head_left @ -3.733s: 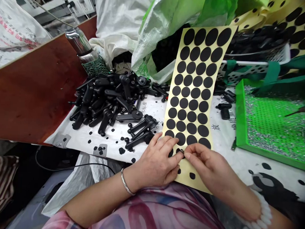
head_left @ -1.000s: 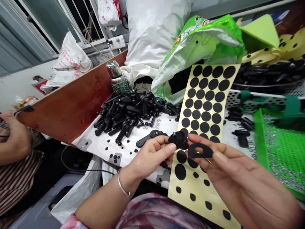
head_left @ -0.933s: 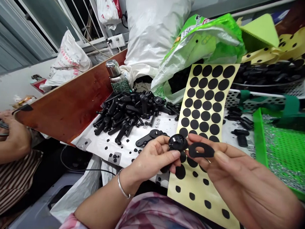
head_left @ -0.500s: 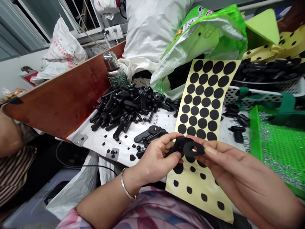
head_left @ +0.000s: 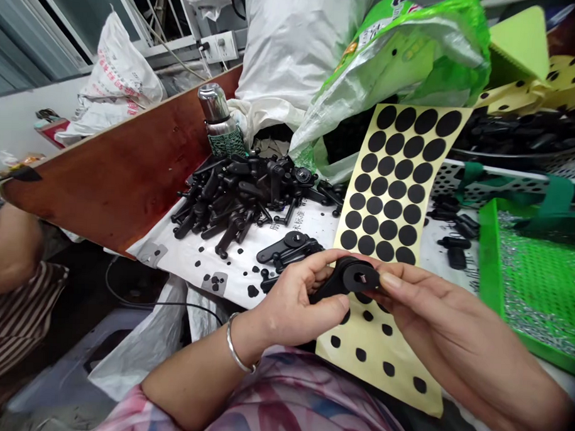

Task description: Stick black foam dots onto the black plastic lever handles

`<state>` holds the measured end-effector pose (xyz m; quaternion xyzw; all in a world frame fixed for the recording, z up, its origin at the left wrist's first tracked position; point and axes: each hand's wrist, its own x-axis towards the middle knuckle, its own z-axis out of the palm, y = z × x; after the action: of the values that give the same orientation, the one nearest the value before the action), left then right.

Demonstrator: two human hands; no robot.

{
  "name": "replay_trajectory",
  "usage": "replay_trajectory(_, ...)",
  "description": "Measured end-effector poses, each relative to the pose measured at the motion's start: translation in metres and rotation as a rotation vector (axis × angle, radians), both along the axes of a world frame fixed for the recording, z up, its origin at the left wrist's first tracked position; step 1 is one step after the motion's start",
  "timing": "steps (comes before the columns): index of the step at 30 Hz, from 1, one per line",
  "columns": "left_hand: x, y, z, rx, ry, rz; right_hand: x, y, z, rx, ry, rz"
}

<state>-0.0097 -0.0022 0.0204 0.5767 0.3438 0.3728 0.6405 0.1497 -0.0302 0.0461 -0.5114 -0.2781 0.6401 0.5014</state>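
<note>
Pile of black handles [head_left: 241,198], on the table [head_left: 235,292]. Left hand [head_left: 294,297], curled closed around a single black handle [head_left: 328,286]. Black ring [head_left: 352,278], over that handle's round end. Yellow sheet [head_left: 352,336] of black discs, lying below the hands. Right hand [head_left: 435,308], thumb and fingers pinched at the ring's edge. Green tray [head_left: 491,263], holding small metal pieces [head_left: 525,299].

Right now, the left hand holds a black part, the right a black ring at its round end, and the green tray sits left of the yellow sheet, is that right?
Not quite: the head view shows the green tray to the right of the yellow sheet. The left hand does hold the black part, the right hand the black ring.
</note>
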Motion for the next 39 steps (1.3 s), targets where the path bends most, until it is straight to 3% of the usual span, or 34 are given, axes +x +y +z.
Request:
replay_trajectory(10, 0.0, -0.002, -0.005, 0.018, 0.017, 0.027, -0.003, 0.006, -0.007, -0.018, -0.038, -0.015)
replay_trajectory(22, 0.006, -0.001, -0.013, 0.093, 0.101, 0.11, 0.004, 0.004, -0.034, 0.112, -0.077, -0.005)
replay_trajectory(28, 0.006, -0.002, -0.014, 0.065, 0.098, 0.114, 0.0, 0.002, -0.037, 0.173, -0.315, -0.086)
replay_trajectory(34, 0.006, -0.002, -0.013, 0.016, 0.095, 0.134, -0.003, 0.006, -0.042, 0.576, -0.891, -0.312)
replay_trajectory(36, 0.005, -0.002, -0.012, -0.036, 0.095, 0.147, -0.002, 0.008, -0.041, 0.567, -0.868, -0.326)
replay_trajectory(39, 0.006, -0.002, -0.009, -0.08, 0.085, 0.132, -0.003, 0.011, -0.034, 0.486, -0.634, -0.122)
